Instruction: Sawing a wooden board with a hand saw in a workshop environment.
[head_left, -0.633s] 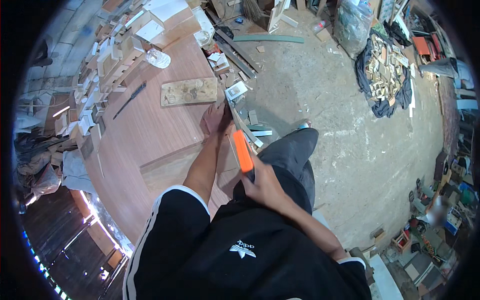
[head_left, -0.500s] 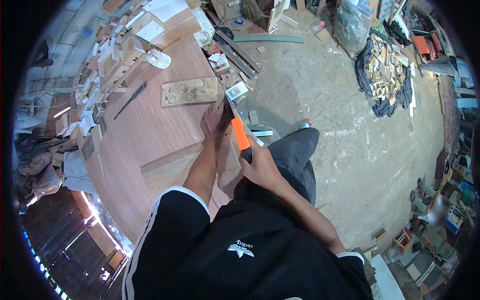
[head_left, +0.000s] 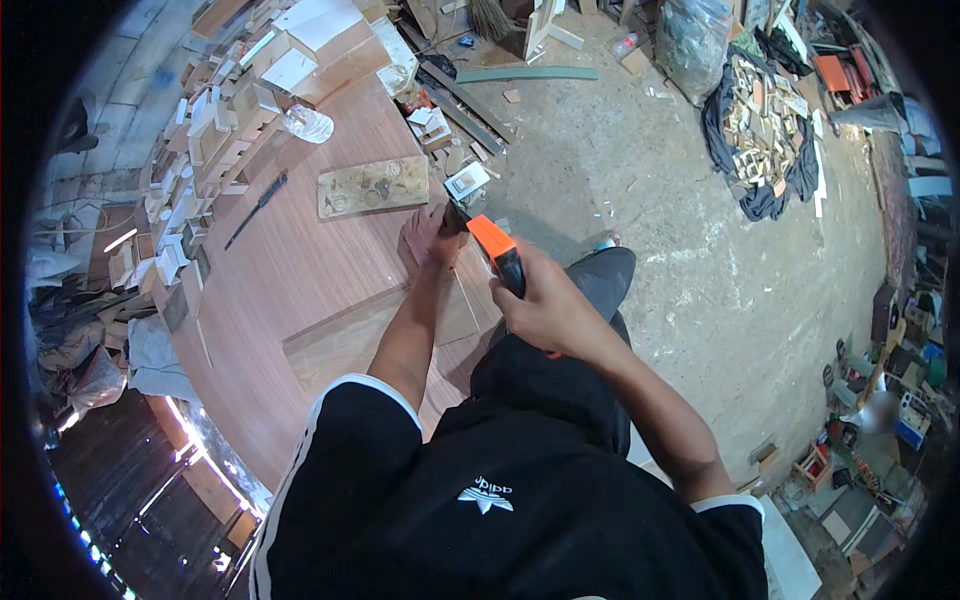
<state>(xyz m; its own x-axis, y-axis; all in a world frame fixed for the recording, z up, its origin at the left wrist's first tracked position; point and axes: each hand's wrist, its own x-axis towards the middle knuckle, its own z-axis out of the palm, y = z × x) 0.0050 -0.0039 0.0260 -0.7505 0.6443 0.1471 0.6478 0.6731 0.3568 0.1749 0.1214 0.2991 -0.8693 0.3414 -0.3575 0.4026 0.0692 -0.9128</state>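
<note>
My right hand [head_left: 548, 300] is wrapped round the black grip of a handsaw with an orange and black handle [head_left: 491, 236]. Its dark blade [head_left: 456, 214] points away from me, seen nearly edge-on beside my left hand. That left hand [head_left: 432, 236] rests at the right edge of the wood-grain table [head_left: 300, 265], fingers bent and in shadow. What lies under them is hidden. Just beyond it lies a worn, stained wooden block [head_left: 373, 187]. Nearer to me, a flat pale board [head_left: 370, 335] lies on the table under my left forearm.
A long dark tool [head_left: 257, 208] and a clear plastic bag [head_left: 308, 124] lie on the table. Small wooden pieces [head_left: 215, 130] crowd its far left side. On the floor are a green strip [head_left: 527, 73], dark planks [head_left: 467, 103], and a cloth heaped with offcuts [head_left: 765, 125].
My right hand has drawn the saw's handle back, to the right and slightly tilted. The left hand stays at the table's edge. The view has shifted a little.
</note>
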